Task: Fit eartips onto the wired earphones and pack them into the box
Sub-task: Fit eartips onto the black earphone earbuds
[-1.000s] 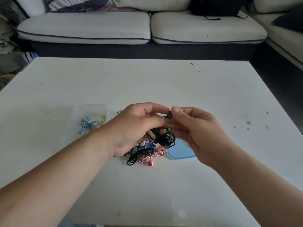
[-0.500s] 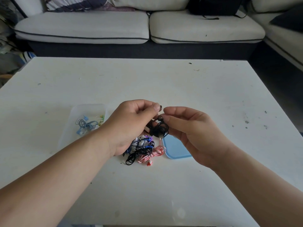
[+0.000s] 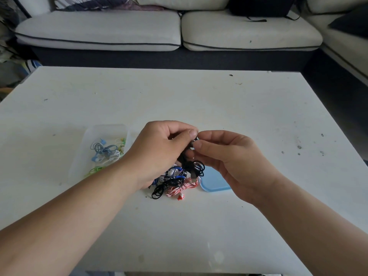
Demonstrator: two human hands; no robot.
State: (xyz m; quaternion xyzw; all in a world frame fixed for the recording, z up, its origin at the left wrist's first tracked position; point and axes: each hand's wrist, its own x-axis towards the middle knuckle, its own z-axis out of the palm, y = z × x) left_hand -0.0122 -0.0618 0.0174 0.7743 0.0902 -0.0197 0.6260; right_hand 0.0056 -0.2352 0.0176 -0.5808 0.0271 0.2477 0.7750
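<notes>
My left hand and my right hand meet above the table's middle, both holding black wired earphones. The coiled black cable hangs below my fingers. My left thumb and fingers pinch one earbud, and my right thumb and forefinger pinch a small dark piece against it; the earbud itself is mostly hidden by my fingers. Under my hands lies a pile of earphones in black, blue-white and red-white. A clear plastic box on the left holds several coiled blue, white and green earphones.
A light blue lid lies flat just right of the pile, partly under my right hand. The white table carries small dark specks on its right side. A grey sofa runs along the far edge and turns at the right.
Both hands have drawn closer together and shifted slightly left. My right fingertips have come up against my left thumb at the earbud.
</notes>
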